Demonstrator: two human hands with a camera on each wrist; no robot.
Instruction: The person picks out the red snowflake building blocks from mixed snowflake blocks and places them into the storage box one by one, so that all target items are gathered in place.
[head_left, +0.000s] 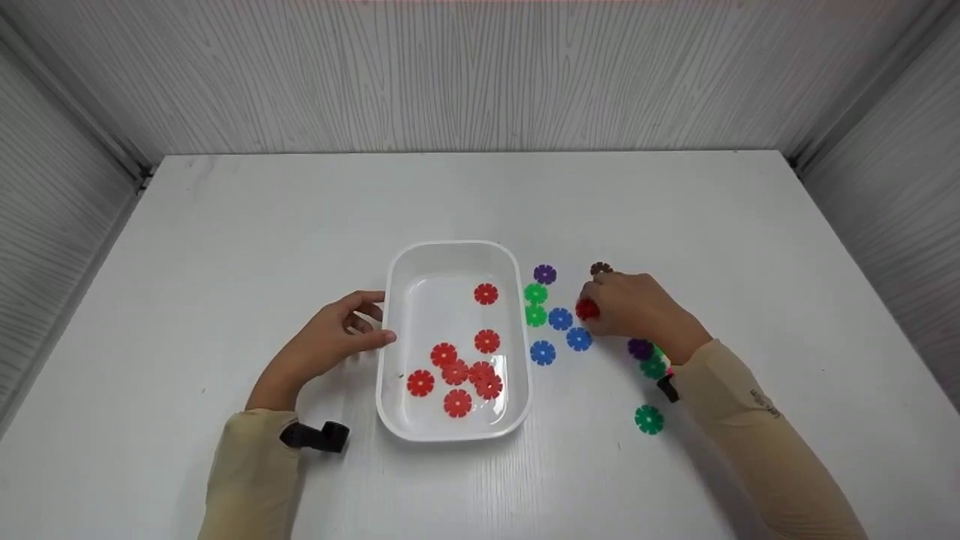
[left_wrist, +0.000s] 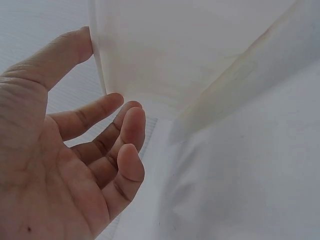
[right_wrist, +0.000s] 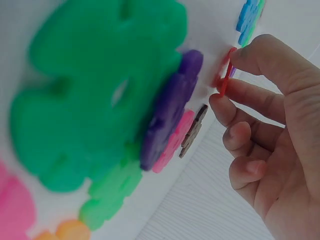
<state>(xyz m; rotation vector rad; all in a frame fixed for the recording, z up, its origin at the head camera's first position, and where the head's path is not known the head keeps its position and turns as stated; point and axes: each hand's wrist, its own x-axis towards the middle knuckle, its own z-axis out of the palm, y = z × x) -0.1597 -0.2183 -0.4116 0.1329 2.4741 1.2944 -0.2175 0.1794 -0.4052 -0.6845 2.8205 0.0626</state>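
A white tray [head_left: 395, 420] stands in the middle of the table with several red snowflake discs [head_left: 457, 403] inside, some overlapping. My left hand [head_left: 330, 337] holds the tray's left side, the thumb on the rim and the index fingertip at the outer wall [left_wrist: 165, 60]; the other fingers curl loosely below. Right of the tray, my right hand [head_left: 626, 307] pinches one red snowflake disc [right_wrist: 227, 72] between thumb and fingers, tilted on edge close over the table. A brown disc [head_left: 601, 268] lies just beyond this hand, partly covered by it in the head view.
Between tray and right hand lie blue discs [head_left: 560, 319], light green discs [head_left: 535, 293] and a purple disc [head_left: 545, 274]. Under the right wrist are another purple disc [head_left: 640, 349] and a green one [head_left: 653, 367]. A separate green disc [head_left: 649, 419] lies nearer. Panels [head_left: 465, 75] wall the table's back.
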